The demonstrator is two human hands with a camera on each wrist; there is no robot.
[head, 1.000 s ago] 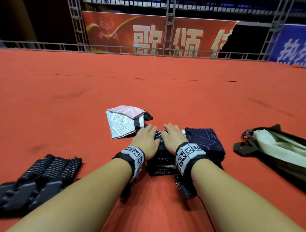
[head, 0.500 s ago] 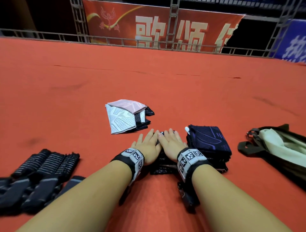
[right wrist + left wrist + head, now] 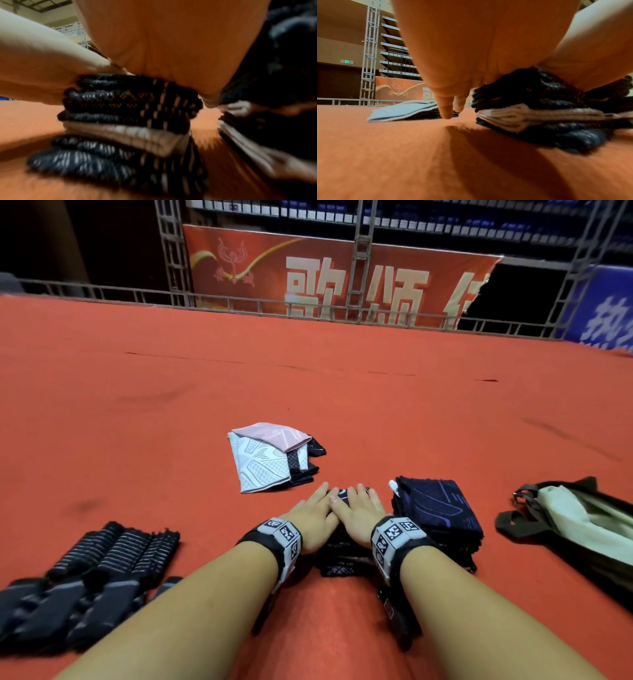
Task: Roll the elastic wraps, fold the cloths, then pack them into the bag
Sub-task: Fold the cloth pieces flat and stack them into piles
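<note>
Dark knitted cloths (image 3: 342, 559) lay stacked near the red counter's (image 3: 342, 378) front edge, both hands, left (image 3: 310, 520) and right (image 3: 359, 517), flat on top, fingers now straightened from their earlier curl; pressing likely finishes this fold. The bag (image 3: 582, 529) waited rightward.

The head view is evenly and brightly lit from above, and the red floor (image 3: 308, 392) reads saturated and flat, with only soft, short shadows under the forearms. The far background falls dark behind the banner (image 3: 329, 278). Wide-angle distortion bows the railing (image 3: 102, 294) and stretches the frame edges; detail stays fairly sharp at centre. The left wrist view is warm-tinted and dimmer, with a broad dark shadow on the floor below the left hand (image 3: 471, 47), which is close and soft. The right wrist view is heavily blurred, smeared most toward the lower edge, and its right side sinks into near-black.
</note>
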